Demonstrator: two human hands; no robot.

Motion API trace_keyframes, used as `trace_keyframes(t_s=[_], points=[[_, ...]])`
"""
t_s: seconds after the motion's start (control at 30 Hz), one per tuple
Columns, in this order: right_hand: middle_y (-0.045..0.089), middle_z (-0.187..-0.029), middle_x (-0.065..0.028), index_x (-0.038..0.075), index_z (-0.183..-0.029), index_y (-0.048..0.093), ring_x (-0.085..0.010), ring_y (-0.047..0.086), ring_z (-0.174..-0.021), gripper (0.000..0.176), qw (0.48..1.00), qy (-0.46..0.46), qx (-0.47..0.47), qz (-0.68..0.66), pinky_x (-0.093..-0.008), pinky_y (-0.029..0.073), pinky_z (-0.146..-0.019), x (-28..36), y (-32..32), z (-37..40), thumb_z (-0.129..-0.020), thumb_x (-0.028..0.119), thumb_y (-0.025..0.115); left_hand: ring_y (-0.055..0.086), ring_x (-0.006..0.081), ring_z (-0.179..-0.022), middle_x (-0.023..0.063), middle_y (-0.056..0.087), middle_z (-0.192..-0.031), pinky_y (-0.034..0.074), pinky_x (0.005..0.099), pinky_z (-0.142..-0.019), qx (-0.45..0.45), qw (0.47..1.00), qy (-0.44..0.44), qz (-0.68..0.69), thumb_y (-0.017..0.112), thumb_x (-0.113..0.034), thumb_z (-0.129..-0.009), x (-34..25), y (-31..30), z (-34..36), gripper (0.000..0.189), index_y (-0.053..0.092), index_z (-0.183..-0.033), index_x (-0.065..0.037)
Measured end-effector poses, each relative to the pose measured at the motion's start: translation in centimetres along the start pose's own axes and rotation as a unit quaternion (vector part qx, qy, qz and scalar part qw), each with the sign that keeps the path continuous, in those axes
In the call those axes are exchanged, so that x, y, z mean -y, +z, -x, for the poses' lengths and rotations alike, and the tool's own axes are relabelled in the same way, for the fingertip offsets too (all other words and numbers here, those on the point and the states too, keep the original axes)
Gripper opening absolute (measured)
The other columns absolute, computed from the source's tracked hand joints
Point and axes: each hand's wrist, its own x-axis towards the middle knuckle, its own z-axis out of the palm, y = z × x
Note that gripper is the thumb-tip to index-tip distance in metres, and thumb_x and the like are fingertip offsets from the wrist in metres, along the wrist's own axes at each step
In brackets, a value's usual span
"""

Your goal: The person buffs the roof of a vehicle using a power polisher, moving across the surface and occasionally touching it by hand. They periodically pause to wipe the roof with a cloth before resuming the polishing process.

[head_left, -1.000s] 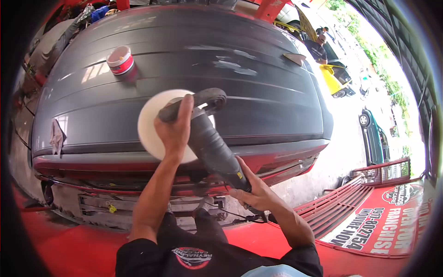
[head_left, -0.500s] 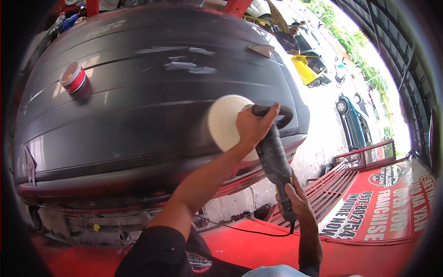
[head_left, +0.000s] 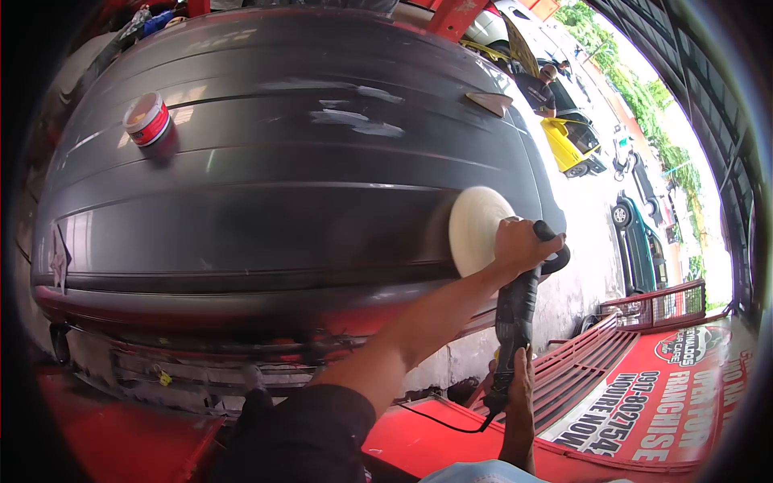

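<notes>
A black corded polisher (head_left: 517, 312) is in both my hands, its round white pad (head_left: 475, 233) lying against the dark grey car roof (head_left: 266, 217) near the roof's right end. My left hand (head_left: 525, 244) is wrapped round the front handle behind the pad. My right hand (head_left: 519, 382) is closed on the rear grip, where the black cord (head_left: 451, 427) leaves the tool. White smears (head_left: 350, 121) mark the roof farther off. A red-labelled tub (head_left: 147, 119) stands on the roof at the far left.
A small fin (head_left: 491, 102) sticks up from the roof. Red metal slats (head_left: 576, 362) and a red banner (head_left: 668, 402) are at the right. A person (head_left: 538, 90) is beside a yellow car (head_left: 573, 145) beyond; a teal vehicle (head_left: 638, 241) is parked outside.
The polisher and both hands have shifted right along the roof, toward its right end. My view has also moved somewhat. Both hands keep their grip.
</notes>
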Motion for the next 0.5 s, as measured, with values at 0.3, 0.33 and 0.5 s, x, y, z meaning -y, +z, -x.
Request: trace_keyframes(t_s=[0.3,0.33,0.5], points=[[0.062,-0.087,-0.0114,0.016,-0.161,0.001,-0.0174,0.059,-0.063,0.077,0.969,-0.001,0.22,0.116,-0.0323,0.051,-0.06,-4.6,12.5,9.8,-0.102,0.02,0.049,0.061,0.006,-0.06,0.002,0.068,-0.071,0.05,0.0228,-0.053,-0.137,0.989,0.042,0.048,0.081,-0.011,-0.084,2.4,-24.0,10.8,0.019,0.067,-0.074,-0.002],[0.065,-0.091,-0.0158,0.015,-0.161,0.002,-0.0232,0.063,-0.068,0.077,0.956,-0.035,0.244,0.156,-0.0359,0.052,-0.067,-6.0,13.9,10.1,-0.102,0.025,0.05,0.063,0.0058,-0.065,0.0027,0.068,-0.074,0.051,0.0221,-0.056,-0.18,0.961,-0.032,0.209,0.08,-0.011,-0.086,3.0,-26.5,11.8,0.017,0.067,-0.079,-0.001],[0.069,-0.096,-0.027,0.013,-0.161,0.003,-0.0411,0.07,-0.084,0.081,0.914,-0.049,0.358,0.183,-0.044,0.051,-0.083,-4.6,21.9,10.7,-0.101,0.039,0.051,0.042,0.0033,-0.068,-0.0073,0.046,-0.071,0.033,0.022,-0.061,-0.27,0.955,-0.121,0.02,0.065,-0.025,-0.096,2.0,-40.7,14.4,0.033,0.055,-0.07,-0.007]])
